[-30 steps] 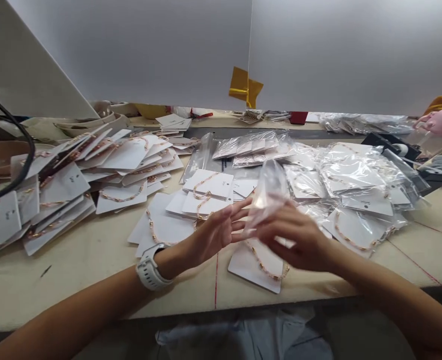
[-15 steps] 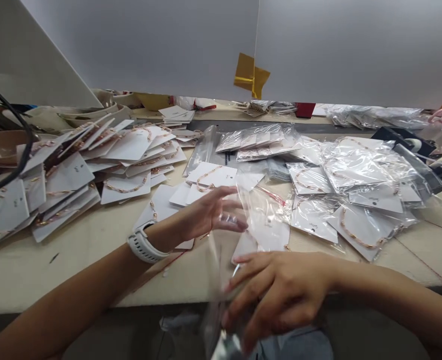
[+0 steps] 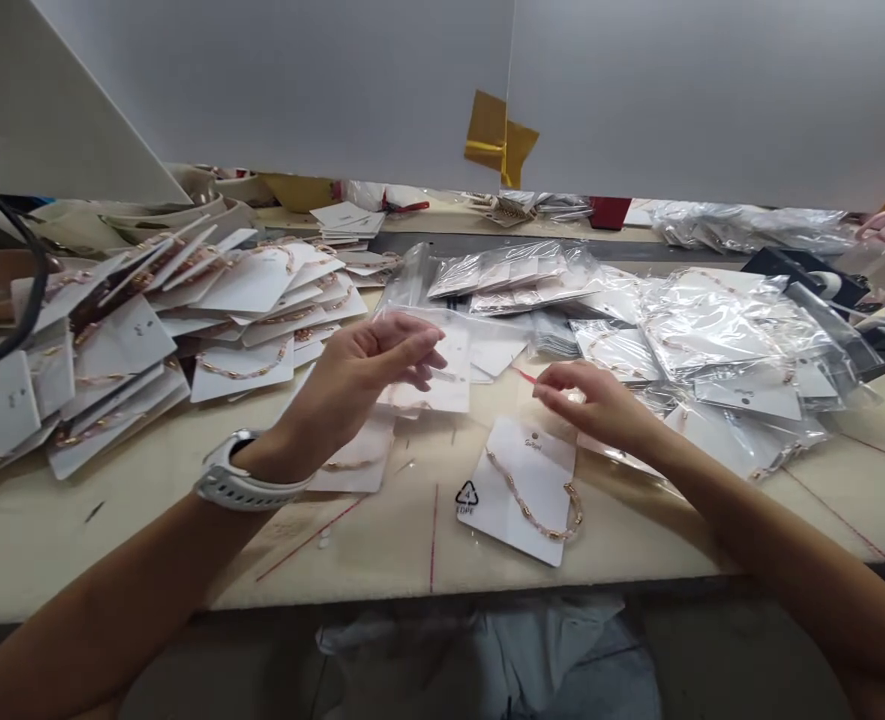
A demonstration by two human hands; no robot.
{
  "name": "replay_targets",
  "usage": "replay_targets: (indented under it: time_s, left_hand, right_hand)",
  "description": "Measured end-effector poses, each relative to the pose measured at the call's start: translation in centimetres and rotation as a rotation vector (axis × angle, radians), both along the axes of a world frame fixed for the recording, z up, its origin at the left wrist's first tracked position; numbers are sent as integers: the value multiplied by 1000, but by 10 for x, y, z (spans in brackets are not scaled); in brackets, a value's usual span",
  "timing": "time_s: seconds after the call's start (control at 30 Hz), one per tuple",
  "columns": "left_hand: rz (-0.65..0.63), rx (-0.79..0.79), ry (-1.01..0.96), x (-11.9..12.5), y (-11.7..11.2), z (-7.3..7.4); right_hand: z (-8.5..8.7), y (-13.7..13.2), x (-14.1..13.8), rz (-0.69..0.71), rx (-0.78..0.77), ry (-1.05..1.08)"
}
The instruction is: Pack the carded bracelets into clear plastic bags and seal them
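Polybag (image 3: 479,348), clear, one item: I logged it held just above the bracelet card (image 3: 526,488). Left hand (image 3: 352,385) and right hand (image 3: 596,400) each had fingers pinched on an edge, seemingly to keep it taut. Card lay flat on the tabletop (image 3: 187,540).

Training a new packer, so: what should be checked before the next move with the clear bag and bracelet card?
1. Left hand pinches the clear bag at one edge: ok.
2. Right hand pinches the other edge: ok.
3. Bracelet card lies flat on the table: ok.
4. Bracelet sits on its card: ok.
5. Bag mouth open: cannot tell.
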State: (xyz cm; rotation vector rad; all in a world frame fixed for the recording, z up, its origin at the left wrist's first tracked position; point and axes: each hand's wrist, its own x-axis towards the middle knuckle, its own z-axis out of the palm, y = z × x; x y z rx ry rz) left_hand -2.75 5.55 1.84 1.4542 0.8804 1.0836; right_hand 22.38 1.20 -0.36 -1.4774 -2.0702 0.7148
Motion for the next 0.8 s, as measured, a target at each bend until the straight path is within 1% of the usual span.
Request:
replay_targets:
  time_s: [0.07, 0.13, 0.23, 0.33, 0.4, 0.5, 0.6, 0.67, 0.73, 0.8]
  left_hand:
    - [-2, 30, -37, -1, 2, 0]
    - [-29, 18, -57, 0, 1, 0]
    - [-53, -15, -66, 2, 0, -1]
    - [-58, -40, -32, 4, -3, -1]
    - [-48, -37, 0, 3, -4, 0]
    - [-30, -33, 30, 3, -5, 1]
    - [-19, -39, 52, 4, -7, 3]
    - [-13, -32, 60, 4, -7, 4]
    - [-11, -18, 72, 3, -5, 4]
    - [-7, 8, 86, 1, -3, 4]
  right_hand:
    - [-2, 1, -4, 9, -57, -236]
    - [-3, -2, -9, 56, -124, -338]
    - [-1, -8, -13, 138, -217, -325]
    - [1, -11, -11, 204, -215, -313]
    - [2, -12, -10, 274, -207, -329]
    - [3, -12, -10, 340, -238, -336]
    - [5, -12, -10, 306, -286, -265]
    - [7, -13, -8, 275, -306, -145]
    - [10, -13, -3, 220, -367, 64]
    - [13, -12, 4, 127, -413, 311]
